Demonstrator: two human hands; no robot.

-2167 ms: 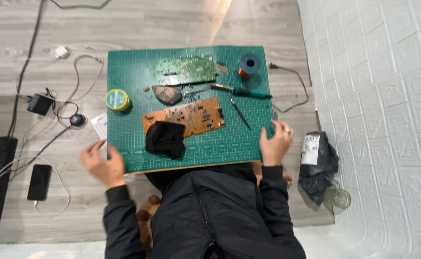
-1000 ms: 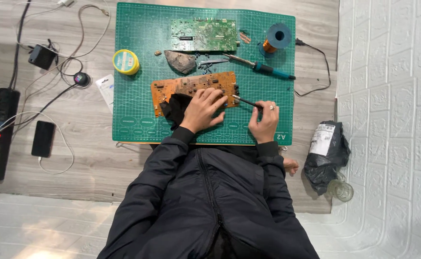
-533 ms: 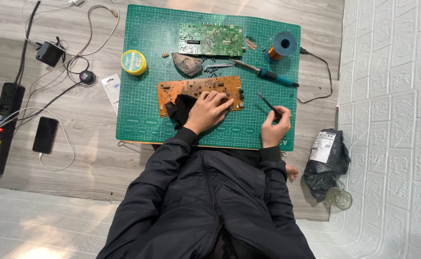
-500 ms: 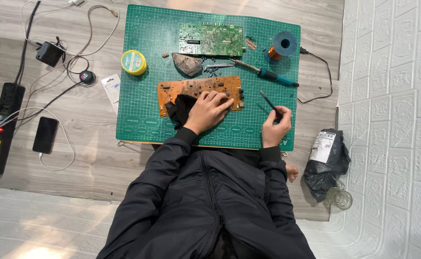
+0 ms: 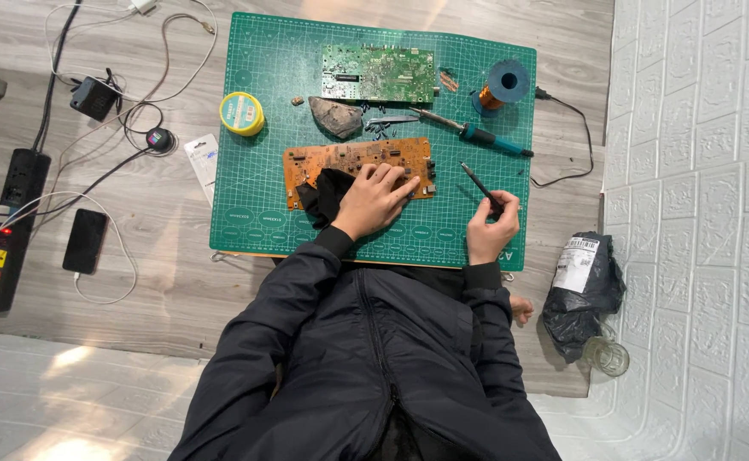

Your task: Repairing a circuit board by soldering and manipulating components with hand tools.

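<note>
Your right hand [image 5: 491, 230] has its grip closed around a thin dark tool [image 5: 482, 188], held like a pen, its tip slanting up and to the left over the green cutting mat [image 5: 263, 102]. The tool's tip hangs just right of the orange circuit board [image 5: 340, 160] and does not touch it. Your left hand [image 5: 374, 201] lies flat on that board, fingers spread and pressing its right half down; it grips nothing, the palm simply resting on the surface. A black cloth [image 5: 321, 195] sits bunched under the wrist, against the board's lower edge.

The orange board lies near the middle of the mat, long side across. Above it lies a grey lump [image 5: 336, 117], with a pair of tweezers [image 5: 394, 120] just to its right. Further up is a green circuit board [image 5: 379, 73]. A soldering iron with a teal handle [image 5: 477, 134] lies slanted at the upper right, beside a blue spool of copper wire [image 5: 503, 84]. A round yellow tin [image 5: 242, 113] stands at the mat's upper left.

The mat lies on the wooden floor [image 5: 135, 282]. To its left are a black phone [image 5: 85, 241], a power strip [image 5: 7, 230] and loose cables [image 5: 118, 102]. To the right, by the white wall [image 5: 699, 213], a black bag [image 5: 584, 290] slumps beside a small glass jar [image 5: 607, 356].
</note>
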